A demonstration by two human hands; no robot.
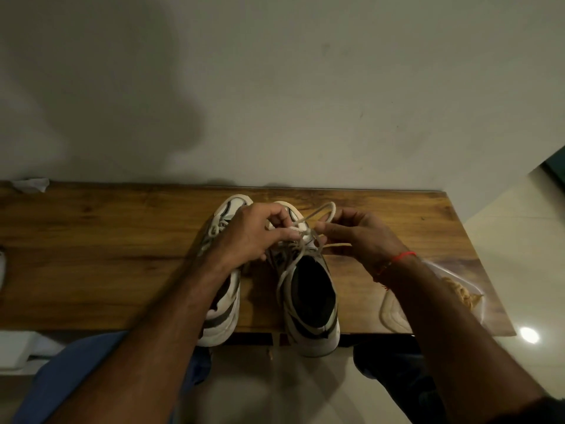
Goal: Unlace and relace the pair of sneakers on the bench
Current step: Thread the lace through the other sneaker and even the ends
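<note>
Left hand (255, 232) and right hand (359, 234) each pinching the lace (318, 214) above the right sneaker (312, 301).

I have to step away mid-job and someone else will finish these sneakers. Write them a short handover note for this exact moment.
Left hand: pinching the lace over the right-hand sneaker.
Right hand: pinching the same lace from the other side; a loop stands up between the hands.
Both sneakers sit side by side on the wooden bench, heels over its near edge. The left-hand sneaker lies under the left forearm, its lace in the eyelets.
Done: hard to tell; the lace runs loose through the right-hand sneaker's eyelets.
Left: finish this lace, then check the other shoe.
</note>
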